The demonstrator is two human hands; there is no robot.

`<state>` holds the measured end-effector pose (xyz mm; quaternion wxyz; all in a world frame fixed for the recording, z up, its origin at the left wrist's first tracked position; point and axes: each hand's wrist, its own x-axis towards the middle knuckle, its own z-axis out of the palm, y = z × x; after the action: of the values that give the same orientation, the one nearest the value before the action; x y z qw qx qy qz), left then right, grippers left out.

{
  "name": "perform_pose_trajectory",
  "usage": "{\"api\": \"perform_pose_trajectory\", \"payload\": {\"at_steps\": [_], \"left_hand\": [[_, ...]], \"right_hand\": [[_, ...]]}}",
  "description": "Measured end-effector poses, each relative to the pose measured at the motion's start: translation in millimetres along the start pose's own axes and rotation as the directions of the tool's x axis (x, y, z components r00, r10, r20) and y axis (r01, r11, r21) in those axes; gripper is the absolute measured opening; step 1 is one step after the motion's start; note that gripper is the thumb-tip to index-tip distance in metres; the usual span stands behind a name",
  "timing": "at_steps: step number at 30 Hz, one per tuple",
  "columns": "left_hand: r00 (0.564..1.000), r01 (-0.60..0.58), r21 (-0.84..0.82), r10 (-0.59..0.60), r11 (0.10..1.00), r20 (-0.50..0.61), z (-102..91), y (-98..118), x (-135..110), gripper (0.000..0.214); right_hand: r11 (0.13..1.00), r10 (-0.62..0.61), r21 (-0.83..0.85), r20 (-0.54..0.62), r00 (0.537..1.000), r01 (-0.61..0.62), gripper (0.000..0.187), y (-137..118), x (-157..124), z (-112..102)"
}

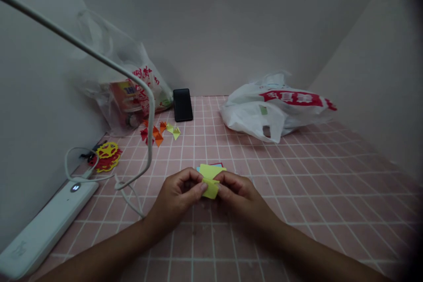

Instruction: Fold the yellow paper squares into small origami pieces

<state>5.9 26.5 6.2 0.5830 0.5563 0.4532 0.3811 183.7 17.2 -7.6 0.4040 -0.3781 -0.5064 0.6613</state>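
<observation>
Between my two hands is a small piece of yellow paper (210, 189), partly folded. My left hand (181, 189) pinches its left side between thumb and fingers. On the opposite side, the fingertips of my right hand (239, 191) are closed on the same paper. Just behind it on the table lies a small stack of coloured paper sheets (211, 170), with yellow on top and blue and red edges showing beneath. My fingers hide part of the held paper and the near edge of the stack.
Several folded paper pieces (158, 134) in red, orange and yellow lie left of centre. Behind them are a black phone (183, 105) and a filled plastic bag (132, 92). A white plastic bag (274, 108) lies back right. A white power bank (49, 229) and a cable (150, 119) occupy the left.
</observation>
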Motion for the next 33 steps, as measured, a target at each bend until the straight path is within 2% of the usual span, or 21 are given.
{"api": "perform_pose_trajectory", "payload": {"at_steps": [3, 7, 11, 16, 21, 24, 28, 30, 33], "left_hand": [[1.0, 0.022, 0.01, -0.022, 1.0, -0.015, -0.2, -3.5, 0.4, 0.017], [0.999, 0.038, 0.019, -0.038, 0.999, 0.013, 0.5, -3.9, 0.8, 0.017], [0.994, 0.05, 0.026, -0.052, 0.998, 0.094, 2.1, 0.8, -0.2, 0.019], [0.999, 0.021, 0.002, -0.021, 1.0, 0.039, 2.5, -0.7, -1.2, 0.018], [0.993, 0.041, -0.109, -0.028, 0.993, 0.117, 3.4, -5.8, 0.6, 0.018], [0.995, 0.002, 0.032, -0.005, 0.999, 0.099, 4.4, -3.2, 0.0, 0.018], [0.993, -0.087, 0.291, 0.059, 0.953, 0.104, 5.0, -0.5, -1.9, 0.015], [0.992, -0.069, 0.264, 0.039, 0.962, 0.118, 5.1, -0.6, -2.1, 0.013], [0.989, 0.051, 0.101, -0.064, 0.994, 0.132, 5.4, -0.7, -1.8, 0.017]], "right_hand": [[1.0, 0.008, -0.014, 0.032, 0.999, -0.008, 0.035, -1.1, -0.6, -1.4], [0.998, -0.007, -0.061, -0.059, 0.998, 0.003, 0.025, -2.5, -0.7, 0.1], [0.992, -0.068, -0.116, -0.115, 0.991, 0.055, 0.022, -3.7, -0.4, 2.4], [0.995, -0.066, -0.077, -0.067, 0.996, 0.061, 0.021, -4.2, -0.5, 3.6], [0.998, -0.064, -0.027, -0.045, 0.997, 0.063, 0.019, -1.9, -0.5, 4.0], [0.995, -0.085, -0.054, -0.053, 0.995, 0.082, 0.017, -1.8, -0.2, 3.0], [0.982, -0.119, -0.159, -0.098, 0.988, 0.102, 0.016, -3.2, -0.5, 0.4], [0.965, -0.127, -0.243, -0.119, 0.985, 0.095, 0.018, -3.4, -1.3, -1.1], [0.953, -0.149, -0.284, -0.154, 0.977, 0.101, 0.018, -3.9, -2.4, -2.0]]}}
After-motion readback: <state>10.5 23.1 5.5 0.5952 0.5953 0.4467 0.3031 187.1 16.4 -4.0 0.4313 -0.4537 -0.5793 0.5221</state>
